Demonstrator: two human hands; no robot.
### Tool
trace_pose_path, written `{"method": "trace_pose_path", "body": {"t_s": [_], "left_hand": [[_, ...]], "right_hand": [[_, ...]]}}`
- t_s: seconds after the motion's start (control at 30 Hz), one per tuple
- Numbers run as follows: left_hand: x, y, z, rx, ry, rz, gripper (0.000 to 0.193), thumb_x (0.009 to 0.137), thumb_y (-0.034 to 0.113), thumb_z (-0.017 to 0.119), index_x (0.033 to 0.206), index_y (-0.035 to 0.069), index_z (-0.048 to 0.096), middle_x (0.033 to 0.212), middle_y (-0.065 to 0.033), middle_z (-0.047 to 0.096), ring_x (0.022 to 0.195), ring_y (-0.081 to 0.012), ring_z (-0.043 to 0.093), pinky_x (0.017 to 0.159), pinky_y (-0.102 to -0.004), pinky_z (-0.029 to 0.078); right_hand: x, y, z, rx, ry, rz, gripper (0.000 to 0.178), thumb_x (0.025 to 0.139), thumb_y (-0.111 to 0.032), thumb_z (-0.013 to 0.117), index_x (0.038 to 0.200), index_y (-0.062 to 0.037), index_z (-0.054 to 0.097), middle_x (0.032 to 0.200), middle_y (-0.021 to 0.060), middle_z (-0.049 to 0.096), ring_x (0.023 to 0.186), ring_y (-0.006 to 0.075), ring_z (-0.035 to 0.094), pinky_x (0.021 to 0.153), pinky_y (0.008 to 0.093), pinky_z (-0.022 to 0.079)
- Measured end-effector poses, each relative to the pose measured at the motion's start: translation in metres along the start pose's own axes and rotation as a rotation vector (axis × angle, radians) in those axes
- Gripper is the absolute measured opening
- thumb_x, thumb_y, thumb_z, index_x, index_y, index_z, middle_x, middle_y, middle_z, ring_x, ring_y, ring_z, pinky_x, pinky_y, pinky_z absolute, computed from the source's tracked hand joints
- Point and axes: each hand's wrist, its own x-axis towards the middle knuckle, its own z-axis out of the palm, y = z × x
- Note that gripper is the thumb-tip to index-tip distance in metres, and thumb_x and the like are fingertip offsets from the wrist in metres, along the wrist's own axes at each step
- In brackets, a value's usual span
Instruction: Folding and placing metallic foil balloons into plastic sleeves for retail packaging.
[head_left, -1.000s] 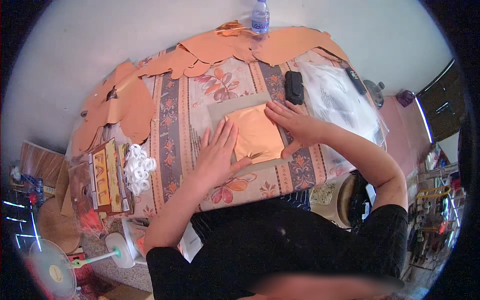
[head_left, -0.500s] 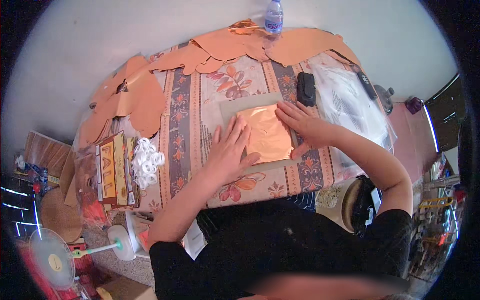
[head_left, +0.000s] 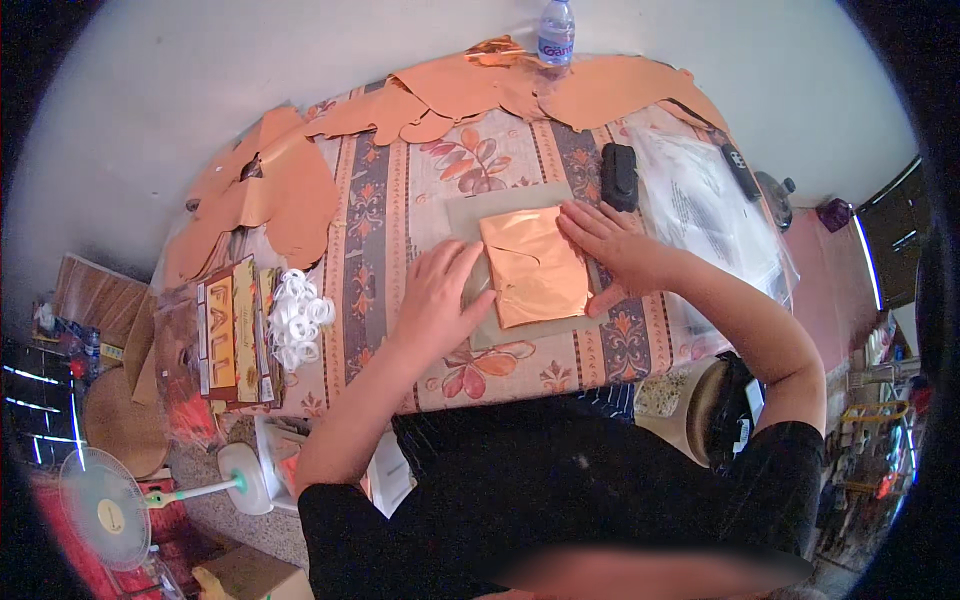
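Observation:
A folded piece of shiny orange foil [head_left: 535, 275] lies in front of me on a clear flat plastic sleeve [head_left: 468, 207]; I cannot tell whether it is inside or on top. My right hand [head_left: 625, 255] rests along the foil's right edge, fingers stretched and thumb spread. Just left of the foil is my left hand [head_left: 435, 295], its fingers slightly bent and apart from the thumb. It is by the sleeve's left edge, and nothing shows in its grasp. A black oblong case [head_left: 619, 178] lies beyond my right hand.
Large orange foil shapes [head_left: 440, 95] line the table's far side and left end [head_left: 290, 190]. A water bottle [head_left: 556, 35] stands at the back. White ribbon rolls [head_left: 298, 318] and printed packs [head_left: 232, 335] lie left; clear bags [head_left: 700, 205] lie right. A fan [head_left: 108, 508] stands lower left.
My left hand has slid left off the foil, uncovering its left side and a curved slit. My right hand stays on the right edge. The whole view has shifted slightly.

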Motion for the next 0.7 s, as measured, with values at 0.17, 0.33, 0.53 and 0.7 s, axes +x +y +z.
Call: {"method": "trace_pose_path", "body": {"t_s": [0.17, 0.33, 0.53, 0.7], "left_hand": [[0.007, 0.008, -0.007, -0.044, 0.001, -0.033, 0.055, 0.074, 0.017, 0.068, 0.126, 0.008, 0.053, 0.118, -0.0167, 0.051, 0.115, -0.0338, 0.048, 0.098, -0.0434, 0.04], [0.016, 0.014, -0.013, -0.04, -0.024, -0.028, 0.038, 0.069, 0.01, 0.064, 0.106, 0.003, 0.061, 0.097, -0.013, 0.051, 0.096, -0.0302, 0.055, 0.082, -0.0402, 0.048], [0.019, 0.014, -0.016, -0.068, -0.081, -0.118, 0.031, 0.07, 0.01, 0.062, 0.1, 0.001, 0.059, 0.095, -0.0149, 0.052, 0.095, -0.0324, 0.056, 0.081, -0.0422, 0.05], [0.025, 0.018, -0.018, 0.018, -0.112, -0.157, 0.026, 0.073, 0.013, 0.062, 0.094, 0.0, 0.054, 0.092, -0.0177, 0.053, 0.089, -0.0347, 0.059, 0.076, -0.0432, 0.051]], "right_hand": [[0.001, -0.001, -0.002, 0.005, -0.026, 0.018, 0.132, 0.054, -0.065, 0.073, 0.148, -0.0008, 0.007, 0.153, 0.0234, 0.007, 0.143, 0.0348, 0.005, 0.114, 0.053, 0.007], [0.001, 0.0, -0.002, -0.003, -0.028, 0.019, 0.132, 0.054, -0.066, 0.072, 0.148, -0.0007, 0.007, 0.153, 0.0235, 0.007, 0.143, 0.0349, 0.005, 0.114, 0.0529, 0.006], [0.0, 0.001, 0.0, 0.003, -0.024, 0.023, 0.131, 0.055, -0.065, 0.073, 0.148, -0.0007, 0.007, 0.153, 0.0241, 0.007, 0.143, 0.035, 0.005, 0.114, 0.0527, 0.006], [0.0, -0.001, -0.001, 0.003, -0.017, 0.012, 0.13, 0.055, -0.065, 0.074, 0.148, -0.0007, 0.008, 0.153, 0.0247, 0.008, 0.143, 0.0353, 0.005, 0.114, 0.0526, 0.006]]}}
